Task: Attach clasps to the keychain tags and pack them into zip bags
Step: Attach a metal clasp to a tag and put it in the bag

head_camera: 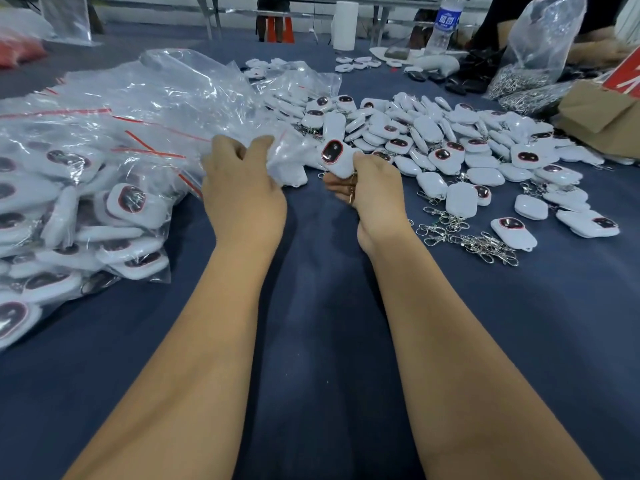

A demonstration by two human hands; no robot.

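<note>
So, taking the heap of loose tags (pixel 450 140) as landmark: far left of it lies a pile of filled zip bags (pixel 69 209) with red seal strips, on the dark blue cloth (pixel 311 341). Between that pile and the heap, the left hand (pixel 242 188) pinches an empty zip bag (pixel 287 150), fingers curled on the plastic. Just left of the heap's near edge, the right hand (pixel 367 192) grips one white tag (pixel 337 157), dark face up, clasp hidden in the fist. Loose metal clasps (pixel 464 237) lie just in front of the heap. Behind it, right, a bag of clasps (pixel 533 46) stands beside a water bottle (pixel 446 22).
</note>
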